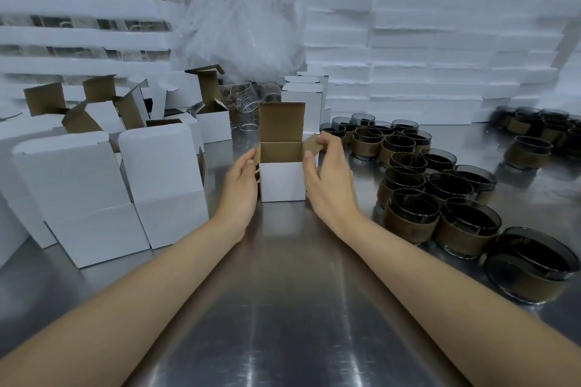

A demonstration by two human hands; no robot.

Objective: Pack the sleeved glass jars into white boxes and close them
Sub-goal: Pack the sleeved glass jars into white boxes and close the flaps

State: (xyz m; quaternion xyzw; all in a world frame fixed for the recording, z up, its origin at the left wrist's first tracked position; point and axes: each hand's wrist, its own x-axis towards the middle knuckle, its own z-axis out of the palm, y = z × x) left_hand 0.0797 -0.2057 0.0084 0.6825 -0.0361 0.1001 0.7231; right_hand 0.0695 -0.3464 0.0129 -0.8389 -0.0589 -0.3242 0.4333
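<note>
A small white box (282,181) with a brown inside stands open in the middle of the steel table (283,308), its lid flap upright at the back. My left hand (240,185) presses against the box's left side, thumb at the left flap. My right hand (327,176) is at the box's right side and pinches the right side flap between thumb and fingers. I cannot see into the box. Several dark glass jars with brown sleeves (412,214) stand grouped to the right of the box.
Closed white boxes (125,195) stand at the left, open empty ones (207,110) behind them. Stacks of white foam trays (424,50) fill the back and left. A crumpled plastic bag (242,25) sits centre back. More sleeved jars (534,135) are at far right.
</note>
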